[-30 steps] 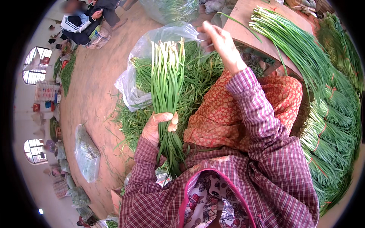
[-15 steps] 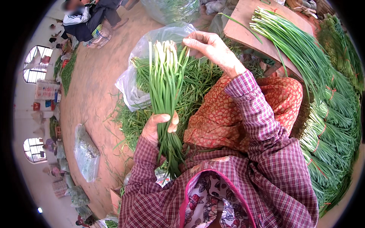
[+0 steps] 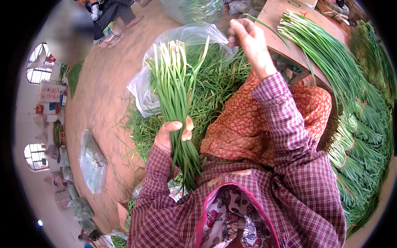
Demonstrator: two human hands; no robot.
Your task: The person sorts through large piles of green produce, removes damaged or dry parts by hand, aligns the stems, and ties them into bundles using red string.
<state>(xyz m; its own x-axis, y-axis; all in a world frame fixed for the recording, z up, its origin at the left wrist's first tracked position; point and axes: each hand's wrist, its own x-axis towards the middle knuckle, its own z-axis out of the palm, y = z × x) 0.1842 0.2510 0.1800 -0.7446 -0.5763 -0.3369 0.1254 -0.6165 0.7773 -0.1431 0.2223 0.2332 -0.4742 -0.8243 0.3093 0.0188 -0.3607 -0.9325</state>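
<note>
My left hand [image 3: 168,134] is closed round the middle of a bunch of garlic chives [image 3: 173,95]. Their pale root ends point up and away from me, and the green leaves hang toward my lap. One stalk leans out to the right of the others. Up and to the right, apart from the bunch, is my right hand [image 3: 252,43] with its fingers curled together. Whatever its fingertips may hold is too small and blurred to make out. Behind the bunch lie a clear plastic bag [image 3: 142,93] and a heap of loose green leaves [image 3: 223,78].
A wooden board [image 3: 271,20] at the upper right carries a loose pile of chives [image 3: 314,45]. Several tied bundles [image 3: 351,153] are stacked along my right side. On the floor at left lies a filled plastic bag [image 3: 92,161]. Another person [image 3: 113,16] sits at the far left.
My right hand has left the root ends and moved up and right. The bunch has tilted slightly left in my left hand, and one stalk now sticks out at its right side.
</note>
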